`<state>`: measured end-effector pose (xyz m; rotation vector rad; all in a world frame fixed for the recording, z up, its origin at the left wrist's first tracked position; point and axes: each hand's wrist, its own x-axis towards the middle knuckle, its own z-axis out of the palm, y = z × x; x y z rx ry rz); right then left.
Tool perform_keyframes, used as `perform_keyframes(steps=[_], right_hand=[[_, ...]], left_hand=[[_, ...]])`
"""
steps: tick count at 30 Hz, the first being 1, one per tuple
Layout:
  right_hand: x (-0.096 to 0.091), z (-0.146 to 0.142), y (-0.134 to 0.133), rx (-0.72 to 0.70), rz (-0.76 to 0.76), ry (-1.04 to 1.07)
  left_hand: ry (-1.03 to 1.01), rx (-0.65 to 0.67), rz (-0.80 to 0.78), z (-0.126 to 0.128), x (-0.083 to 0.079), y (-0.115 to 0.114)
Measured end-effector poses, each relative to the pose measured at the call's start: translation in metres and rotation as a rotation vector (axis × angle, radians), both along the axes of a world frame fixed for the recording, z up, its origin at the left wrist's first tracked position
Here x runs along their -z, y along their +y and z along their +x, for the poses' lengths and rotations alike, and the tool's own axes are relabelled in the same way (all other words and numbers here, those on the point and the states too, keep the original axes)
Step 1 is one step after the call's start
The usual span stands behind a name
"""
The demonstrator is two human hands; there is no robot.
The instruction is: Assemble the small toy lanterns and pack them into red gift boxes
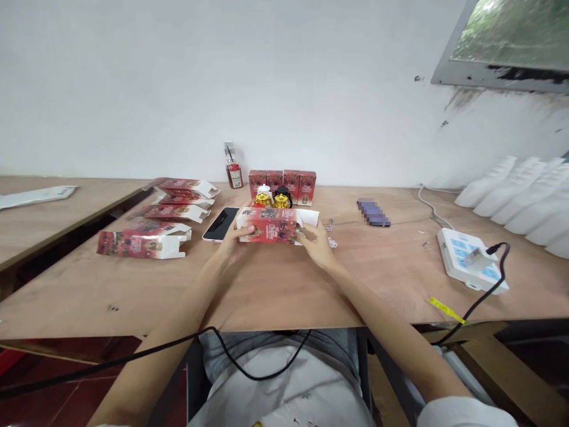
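Observation:
A red printed cardboard box (273,225) lies sideways between my hands, above the wooden table, with a white flap standing out at its right end. My left hand (236,234) is closed round the box's left end. At the open right end is my right hand (316,240), its fingers pinching the edge by the flap. Just behind the box stand small gold pots (263,200), one with a white top and one with a black top. The box hides their lower parts. Small metal pieces (330,225) and a white piece (332,242) lie right of my right hand.
Flattened red boxes (144,242) lie at the left, near a phone (221,224). Closed red boxes (291,184) and a bottle (234,175) stand by the wall. To the right are a purple pixelated item (373,212), a power strip (471,261) with a black cable, and white stacked shapes (524,198).

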<state>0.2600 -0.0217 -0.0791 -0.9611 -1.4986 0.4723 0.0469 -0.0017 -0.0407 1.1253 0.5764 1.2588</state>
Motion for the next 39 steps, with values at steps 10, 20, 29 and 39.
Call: perform_keyframes(steps=[10, 20, 29, 39], right_hand=[[-0.007, 0.006, 0.008, 0.075, -0.054, 0.291], [-0.028, 0.061, 0.019, 0.092, -0.079, 0.872], [-0.028, 0.096, 0.026, 0.538, 0.137, 0.581], [-0.014, 0.097, 0.027, 0.796, 0.019, 0.178]], left_hand=[[-0.027, -0.043, -0.013, -0.006, -0.001, 0.004], [-0.205, -0.186, -0.177, -0.013, -0.004, 0.012], [-0.294, -0.1, -0.232, -0.017, -0.001, 0.016], [-0.231, 0.098, -0.34, -0.003, 0.003, 0.011]])
